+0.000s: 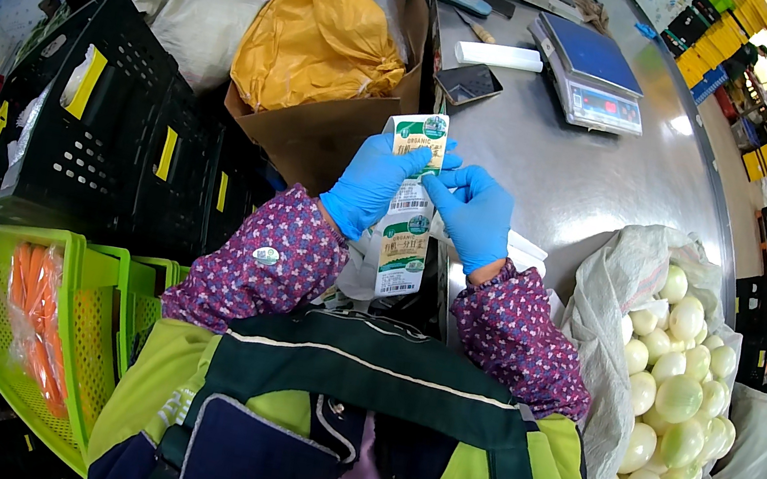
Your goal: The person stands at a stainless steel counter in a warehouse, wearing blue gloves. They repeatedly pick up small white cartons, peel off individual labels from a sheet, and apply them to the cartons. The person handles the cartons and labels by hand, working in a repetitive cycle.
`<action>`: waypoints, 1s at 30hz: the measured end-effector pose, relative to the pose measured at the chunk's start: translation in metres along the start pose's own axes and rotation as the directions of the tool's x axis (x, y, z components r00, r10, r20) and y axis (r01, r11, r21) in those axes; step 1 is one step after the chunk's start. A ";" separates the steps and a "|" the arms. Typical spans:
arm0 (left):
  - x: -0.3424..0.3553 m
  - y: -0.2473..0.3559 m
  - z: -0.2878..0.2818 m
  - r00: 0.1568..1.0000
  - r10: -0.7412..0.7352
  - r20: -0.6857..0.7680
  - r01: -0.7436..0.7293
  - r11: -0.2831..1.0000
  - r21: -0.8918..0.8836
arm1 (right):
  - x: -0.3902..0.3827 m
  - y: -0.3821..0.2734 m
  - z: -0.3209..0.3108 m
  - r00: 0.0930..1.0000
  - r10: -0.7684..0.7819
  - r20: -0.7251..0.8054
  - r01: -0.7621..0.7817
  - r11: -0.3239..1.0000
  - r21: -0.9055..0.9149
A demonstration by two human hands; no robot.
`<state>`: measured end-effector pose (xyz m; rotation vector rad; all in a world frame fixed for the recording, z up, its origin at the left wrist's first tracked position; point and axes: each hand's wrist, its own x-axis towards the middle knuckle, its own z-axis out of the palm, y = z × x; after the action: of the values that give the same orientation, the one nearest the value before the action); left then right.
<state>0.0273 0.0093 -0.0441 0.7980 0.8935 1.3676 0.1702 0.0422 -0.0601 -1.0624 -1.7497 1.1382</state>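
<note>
A strip of green and white printed labels (404,246) hangs upright before my chest, at the near edge of the metal table. My left hand (365,183), in a blue glove, is closed around the strip's left side, with the fingers behind it. From the right, my blue-gloved right hand (476,219) pinches at the strip's right edge, thumb toward the labels. The fingertips of both hands come close together there. Below the hands the lower end of the strip dangles free. One oval sticker (266,255) is stuck on my left sleeve.
A blue-topped scale (590,66), a phone (468,83) and a white roll (498,56) lie on the metal table (542,170). Peeled onions (678,399) fill a sack at right. Left are a yellow bag (320,41), black crates (99,121) and bagged carrots (40,319) in a green basket.
</note>
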 end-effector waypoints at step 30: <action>-0.004 0.015 -0.005 0.997 0.072 -0.008 -0.073 0.986 -0.149 | 0.003 -0.033 0.001 0.996 -0.087 0.012 0.074 0.902 0.426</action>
<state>0.0156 0.0057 -0.0330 0.7196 0.7607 1.4812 0.1603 0.0364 -0.0287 -0.7017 -1.4565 1.4083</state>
